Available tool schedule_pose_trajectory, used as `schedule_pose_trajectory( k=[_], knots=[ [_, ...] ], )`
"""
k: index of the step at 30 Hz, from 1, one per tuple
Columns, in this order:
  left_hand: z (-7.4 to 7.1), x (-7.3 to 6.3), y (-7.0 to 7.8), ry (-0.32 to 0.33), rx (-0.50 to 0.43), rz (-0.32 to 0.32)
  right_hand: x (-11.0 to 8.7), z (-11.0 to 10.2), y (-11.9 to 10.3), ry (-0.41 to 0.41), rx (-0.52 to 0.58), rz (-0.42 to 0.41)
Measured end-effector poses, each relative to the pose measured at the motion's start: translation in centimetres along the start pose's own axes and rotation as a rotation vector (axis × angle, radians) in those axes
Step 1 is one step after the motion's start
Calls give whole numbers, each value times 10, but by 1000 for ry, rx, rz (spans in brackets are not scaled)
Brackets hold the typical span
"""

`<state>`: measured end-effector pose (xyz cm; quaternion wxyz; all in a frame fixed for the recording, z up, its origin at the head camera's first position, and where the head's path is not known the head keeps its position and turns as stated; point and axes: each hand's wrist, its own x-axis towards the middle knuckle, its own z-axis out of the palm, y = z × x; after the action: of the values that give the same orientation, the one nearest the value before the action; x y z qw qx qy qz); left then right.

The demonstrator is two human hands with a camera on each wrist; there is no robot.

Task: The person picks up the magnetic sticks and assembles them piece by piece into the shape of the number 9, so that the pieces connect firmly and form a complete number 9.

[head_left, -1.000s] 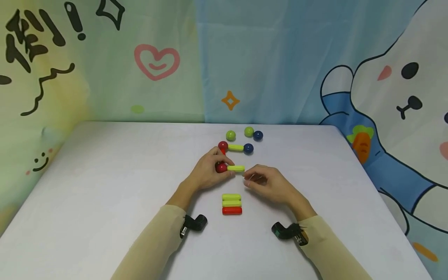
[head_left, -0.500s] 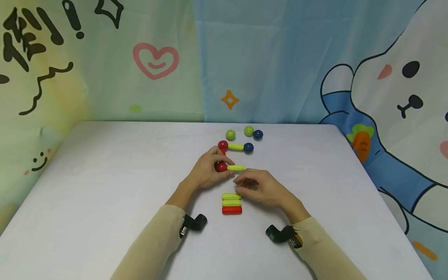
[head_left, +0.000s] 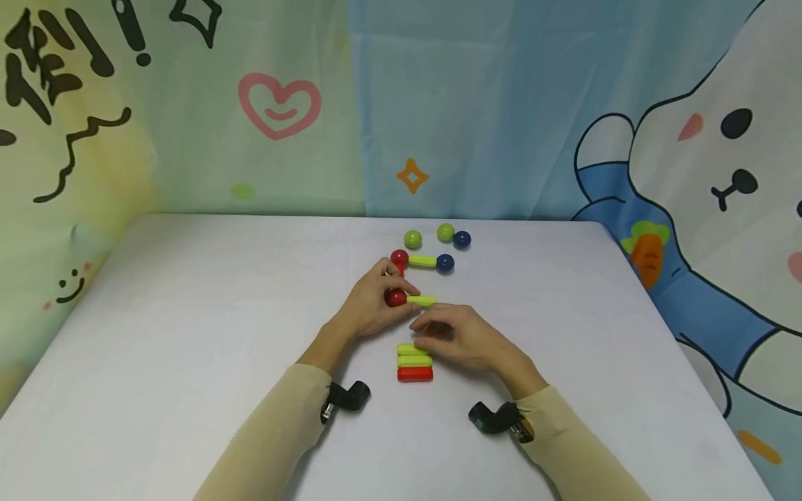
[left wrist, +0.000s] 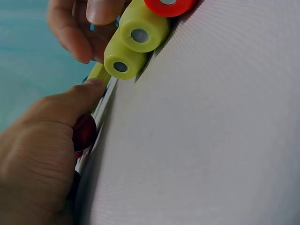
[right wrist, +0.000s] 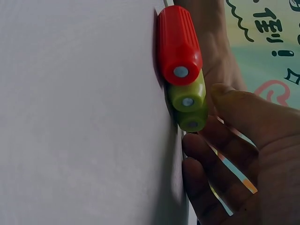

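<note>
My left hand [head_left: 376,299] grips a red ball [head_left: 396,298] with thumb and fingers. A yellow-green magnetic rod [head_left: 422,300] extends rightward from that ball. Behind it, a red rod [head_left: 402,269], partly hidden by the fingers, runs toward another red ball [head_left: 399,257], which joins a yellow-green rod [head_left: 422,261] and a dark blue ball [head_left: 445,263]. My right hand [head_left: 460,337] has loosely bent fingers at the farthest of two loose yellow-green rods [head_left: 414,361], its thumb overlapping that rod's end. A red rod [right wrist: 179,44] with a metal tip lies alongside them.
Farther back on the white table [head_left: 219,313] sit two green balls, one alone [head_left: 413,239] and one [head_left: 445,232] beside a dark blue ball [head_left: 461,240]. A printed cloth backdrop [head_left: 489,111] stands behind the table edge.
My right hand has moved left and toward me, from the tip of the held yellow-green rod to the loose rods. The left hand keeps its hold on the red ball.
</note>
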<state>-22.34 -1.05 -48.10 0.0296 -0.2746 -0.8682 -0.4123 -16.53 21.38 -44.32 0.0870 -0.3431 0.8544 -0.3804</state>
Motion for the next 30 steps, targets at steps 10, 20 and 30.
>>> schedule_pose_trajectory(
  k=[10,20,30],
  knots=[
    [-1,-2,2,3,1,-5,4,1,-5,-41,-13,18],
    [-17,8,18,-75,215,81,4,-1,-8,-80,-26,12],
    [-22,15,25,-193,279,58,1,-4,-12,-124,-64,32]
  ],
)
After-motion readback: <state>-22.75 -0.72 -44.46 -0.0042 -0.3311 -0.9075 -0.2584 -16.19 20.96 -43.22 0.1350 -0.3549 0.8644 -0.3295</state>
